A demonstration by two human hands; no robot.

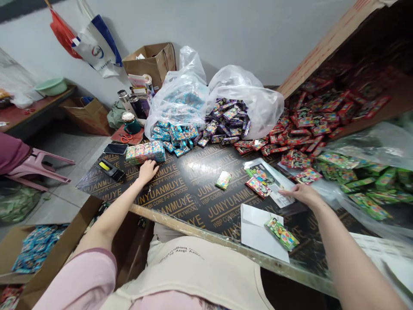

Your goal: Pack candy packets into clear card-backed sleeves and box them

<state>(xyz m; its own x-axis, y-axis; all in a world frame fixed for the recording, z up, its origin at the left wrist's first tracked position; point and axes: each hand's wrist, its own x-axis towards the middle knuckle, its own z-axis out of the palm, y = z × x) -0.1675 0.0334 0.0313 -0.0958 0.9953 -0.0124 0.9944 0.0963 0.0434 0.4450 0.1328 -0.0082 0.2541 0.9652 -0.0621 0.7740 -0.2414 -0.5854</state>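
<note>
My left hand [148, 171] rests against the near side of a neat block of small colourful boxes [145, 151]. Its fingers are loosely bent, and their tips partly hidden. On the right, my right hand [305, 194] pinches the edge of a flat clear-and-white plastic bag [280, 194] on the table. A red packet [258, 186] overlaps the bag's left side. Nearer to me, a green packet [282, 234] lies on a white sheet [256, 226]. One small green box [223, 180] lies alone mid-table.
Blue boxes [176, 135], purple boxes [229, 118] and red boxes [303, 125] are heaped at the back, with green packets [371, 185] at right. A phone [115, 149], scissors [125, 137] and a teal mug [132, 125] are at left. Open cartons stand below left.
</note>
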